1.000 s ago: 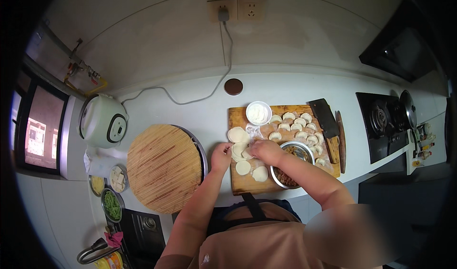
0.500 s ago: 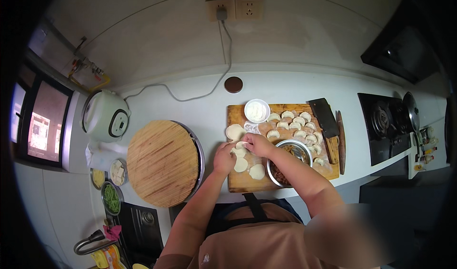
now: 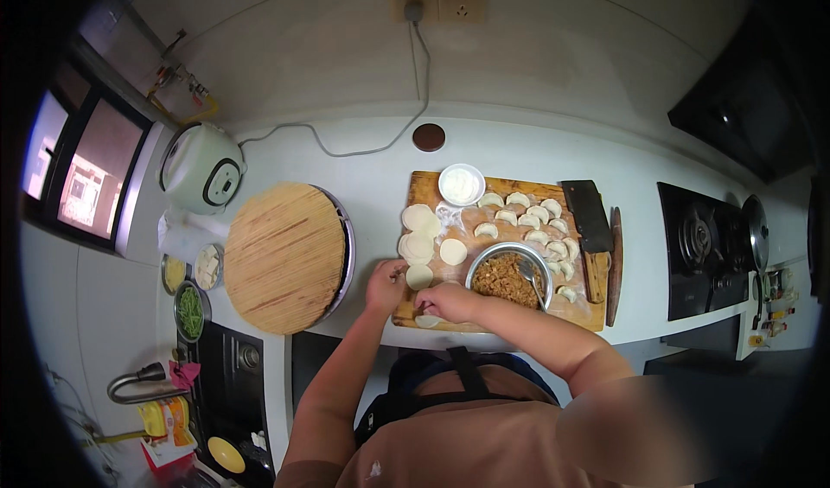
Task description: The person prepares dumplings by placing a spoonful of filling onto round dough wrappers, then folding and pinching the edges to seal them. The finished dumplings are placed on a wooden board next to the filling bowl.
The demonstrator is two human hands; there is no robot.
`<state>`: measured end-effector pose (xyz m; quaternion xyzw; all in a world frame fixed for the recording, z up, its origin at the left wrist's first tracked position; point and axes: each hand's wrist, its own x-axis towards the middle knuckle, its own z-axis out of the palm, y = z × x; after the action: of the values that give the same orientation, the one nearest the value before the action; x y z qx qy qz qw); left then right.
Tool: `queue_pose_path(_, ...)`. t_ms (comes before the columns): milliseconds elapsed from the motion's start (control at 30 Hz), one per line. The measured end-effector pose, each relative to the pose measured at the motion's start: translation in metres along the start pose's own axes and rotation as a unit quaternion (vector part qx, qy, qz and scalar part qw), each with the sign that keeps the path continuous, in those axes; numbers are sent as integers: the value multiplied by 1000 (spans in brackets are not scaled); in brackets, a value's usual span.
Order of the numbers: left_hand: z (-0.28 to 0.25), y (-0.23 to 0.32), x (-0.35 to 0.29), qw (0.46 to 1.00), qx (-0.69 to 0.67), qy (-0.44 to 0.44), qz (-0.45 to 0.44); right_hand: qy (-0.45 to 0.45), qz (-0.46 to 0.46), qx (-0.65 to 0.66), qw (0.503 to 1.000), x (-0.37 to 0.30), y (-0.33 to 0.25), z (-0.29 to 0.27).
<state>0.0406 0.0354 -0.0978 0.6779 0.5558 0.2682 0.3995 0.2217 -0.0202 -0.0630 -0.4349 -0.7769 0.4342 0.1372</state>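
My left hand (image 3: 386,286) is at the left edge of the wooden cutting board (image 3: 553,311), its fingers loosely bent and apart beside a round dumpling wrapper (image 3: 419,277). Close to the board's front edge, my right hand (image 3: 448,302) has its fingers drawn together; whatever they may hold is hidden. Just below them lies another pale wrapper (image 3: 427,321). Several overlapping wrappers (image 3: 418,220) run along the board's left side, and a single wrapper (image 3: 453,252) lies to their right. A metal bowl of filling (image 3: 506,280) with a fork in it stands beside my right forearm.
Several folded dumplings (image 3: 530,220) sit on the board's right side, near a cleaver (image 3: 588,216) and a rolling pin (image 3: 615,267). A white bowl of flour (image 3: 462,184) stands at the back. Leftward are a round wooden lid (image 3: 284,259), a rice cooker (image 3: 201,168) and the sink (image 3: 229,376).
Both hands have parted and moved toward the board's near edge, away from the wrappers they were handling. Those wrappers now lie flat and overlapping at the left. The whole view has shifted slightly.
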Motion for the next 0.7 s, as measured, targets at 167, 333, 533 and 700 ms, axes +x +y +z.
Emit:
queue_pose_path(167,7,-1,-29,998,-26,51,-35,74,22,-160,984,0,-12,3)
queue_pose_path(333,5,9,-63,998,14,59,-17,134,10,-160,978,-14,-11,-18)
queue_pose_path(533,1,10,-49,998,34,50,-7,225,66,-93,968,-1,-6,-29)
queue_pose_path(700,8,-5,-2,997,-46,43,-35,262,124,-34,956,29,7,-43)
